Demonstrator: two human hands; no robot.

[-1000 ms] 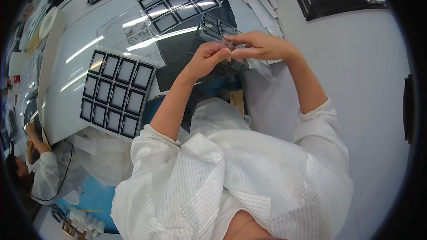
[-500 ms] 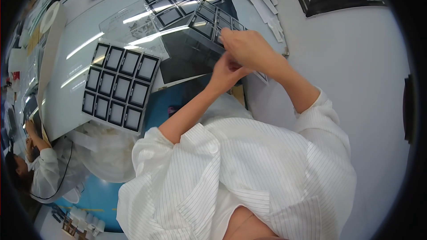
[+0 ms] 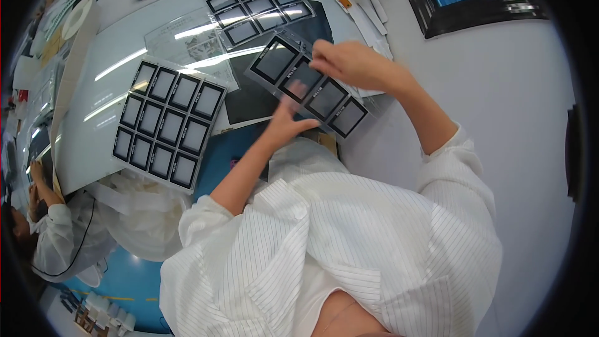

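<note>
A clear sheet with a row of black-framed panels (image 3: 325,98) lies tilted across a dark mat (image 3: 249,100) at the table's near right corner. Its far part curls up and is partly hidden. My right hand (image 3: 349,65) is closed in a pinch at the sheet's far edge; what sits between its fingertips is too small to make out. Over the near edge of that sheet, my left hand (image 3: 284,125) has its fingers spread and thumb out, fingertips blurred. A similar sheet of several black frames (image 3: 168,122) lies to the left, overhanging the table's front edge.
More framed sheets (image 3: 256,0) lie at the back beside a clear plastic bag (image 3: 181,40). White strips (image 3: 368,25) lie at the far right. A tape roll (image 3: 76,19) stands at the left. Another person's hand (image 3: 37,175) works at the far left.
The sheet at my hands has turned to face upward, showing its near row. My left hand has come away from the right one, moved left and spread. My right hand stays pinched.
</note>
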